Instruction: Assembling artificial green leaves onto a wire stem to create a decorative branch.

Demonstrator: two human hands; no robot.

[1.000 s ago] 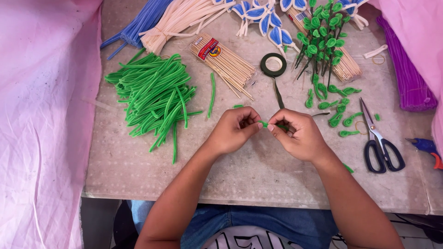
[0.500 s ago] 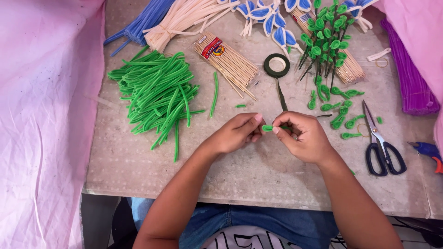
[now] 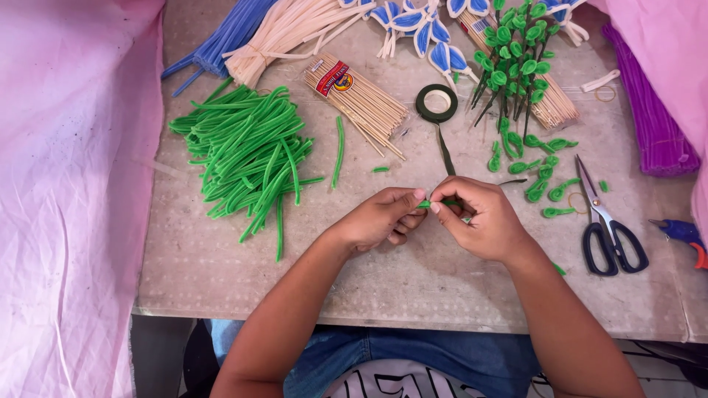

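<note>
Since a second ago the left hand (image 3: 383, 219) and right hand (image 3: 479, 217) have closed together, fingertips now meeting on the small green pipe-cleaner piece (image 3: 425, 203), formerly pinched slightly apart.

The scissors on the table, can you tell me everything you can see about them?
The scissors have two dark loop handles and pale metal blades. They lie flat on the table, shut, blades pointing away from the person and handles toward them. They sit to the right of the right hand, apart from it. Nothing holds them. Small green leaf loops lie just left of the blades.
</note>
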